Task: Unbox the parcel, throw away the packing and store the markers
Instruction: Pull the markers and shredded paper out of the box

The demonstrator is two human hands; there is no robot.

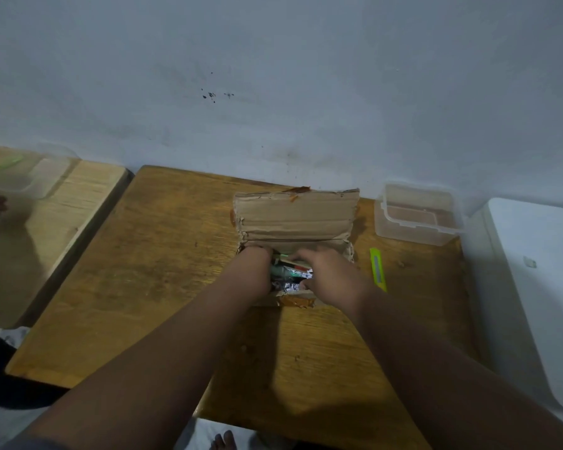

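Observation:
A brown cardboard parcel (294, 216) stands open on the wooden table (163, 271), its lid flap folded up toward the wall. Inside it I see markers (290, 266) lying among crinkled silvery packing (291, 285). My left hand (257, 258) reaches into the left side of the box, fingers hidden inside. My right hand (329, 274) is down in the right side, fingers curled among the contents; what it grips is hidden. A clear plastic container (418, 214) sits empty at the back right of the table.
A green utility knife (378, 269) lies right of the box. A white bin or appliance (540, 287) stands beyond the table's right edge. Another wooden table at the left carries a second clear container (30, 177). A bare foot (223, 441) shows below.

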